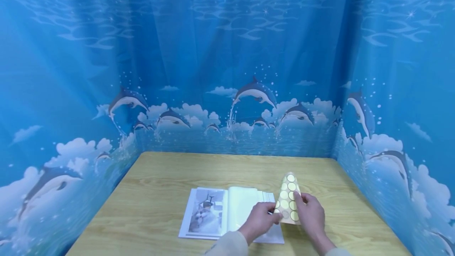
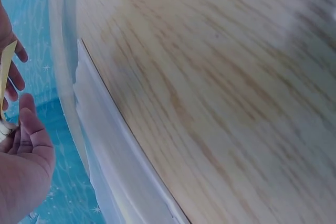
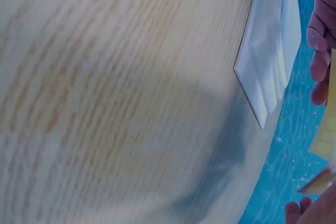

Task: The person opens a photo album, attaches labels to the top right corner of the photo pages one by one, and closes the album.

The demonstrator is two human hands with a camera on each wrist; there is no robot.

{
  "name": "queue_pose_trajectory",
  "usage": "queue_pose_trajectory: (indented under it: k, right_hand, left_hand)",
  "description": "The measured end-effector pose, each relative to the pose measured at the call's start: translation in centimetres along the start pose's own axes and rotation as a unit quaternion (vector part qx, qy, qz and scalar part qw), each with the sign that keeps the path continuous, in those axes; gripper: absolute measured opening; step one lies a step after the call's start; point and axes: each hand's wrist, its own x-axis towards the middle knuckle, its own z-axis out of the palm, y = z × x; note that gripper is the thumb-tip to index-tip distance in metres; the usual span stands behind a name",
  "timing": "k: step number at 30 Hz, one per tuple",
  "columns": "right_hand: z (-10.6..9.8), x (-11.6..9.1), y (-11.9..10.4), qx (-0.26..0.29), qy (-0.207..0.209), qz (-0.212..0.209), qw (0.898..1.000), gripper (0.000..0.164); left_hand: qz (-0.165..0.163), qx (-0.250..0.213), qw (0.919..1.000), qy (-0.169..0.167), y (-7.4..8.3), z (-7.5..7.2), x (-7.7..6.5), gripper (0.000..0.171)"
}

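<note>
Both hands hold a sheet of round yellow stickers (image 1: 284, 195) up over the right side of the table. My left hand (image 1: 260, 219) pinches the sheet's lower left edge between thumb and fingers. On the opposite edge my right hand (image 1: 312, 214) grips it, thumb lying over the front. One circle near the lower left looks duller than the others. Under the left hand lies an open album (image 1: 243, 205), with a grey picture (image 1: 207, 211) on its left page and a pale right page partly covered by that hand. In the right wrist view the sheet (image 3: 324, 135) appears curved.
The wooden table (image 1: 153, 192) has rounded far corners. Blue curtains (image 1: 241, 50) printed with dolphins and clouds hang behind it and along both sides. The album's page edges (image 3: 268, 61) show stacked above the tabletop in the right wrist view.
</note>
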Motion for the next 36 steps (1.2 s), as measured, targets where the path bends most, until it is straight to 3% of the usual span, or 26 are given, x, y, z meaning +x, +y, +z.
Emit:
queue_pose_trajectory:
  k: [5, 12, 16, 20, 25, 30, 33, 34, 36]
  right_hand:
    - [0.0, 0.1, 0.0, 0.004, -0.004, -0.004, 1.000, 0.067]
    - [0.1, 0.3, -0.1, -0.009, 0.002, -0.025, 1.000, 0.062]
    - [0.1, 0.4, -0.3, -0.013, 0.003, -0.033, 0.999, 0.058]
    - [0.3, 0.3, -0.4, -0.016, -0.002, -0.030, 0.999, 0.057]
    - [0.5, 0.3, -0.5, -0.023, -0.011, -0.030, 0.999, 0.060]
    - [0.8, 0.2, -0.2, -0.047, 0.003, -0.066, 0.997, 0.063]
    - [1.3, 0.0, 0.1, -0.097, 0.043, -0.149, 0.983, 0.055]
    - [1.5, -0.2, 0.2, -0.120, 0.061, -0.188, 0.973, 0.051]
    - [1.9, -0.5, 0.4, -0.166, 0.096, -0.271, 0.943, 0.041]
  left_hand:
    - [-0.009, -0.015, 0.9998, 0.002, -0.1, -0.2, 0.1, 0.012]
    - [-0.016, 0.021, 0.9991, 0.033, 0.2, -0.5, 0.2, 0.014]
    - [-0.023, 0.027, 0.9988, 0.033, 0.1, -0.7, 0.1, 0.015]
    - [-0.038, 0.014, 0.9989, 0.024, 0.0, -0.6, 0.1, 0.020]
    - [-0.029, -0.002, 0.9993, 0.024, -0.1, -0.5, 0.2, 0.019]
    - [-0.030, -0.029, 0.9983, 0.041, -0.1, -0.7, 0.4, 0.014]
    - [-0.033, -0.047, 0.9968, 0.057, -0.2, -0.9, 0.6, 0.015]
    - [-0.034, -0.050, 0.9962, 0.062, -0.2, -1.0, 0.7, 0.015]
    - [-0.035, -0.061, 0.9949, 0.072, -0.2, -1.2, 0.8, 0.017]
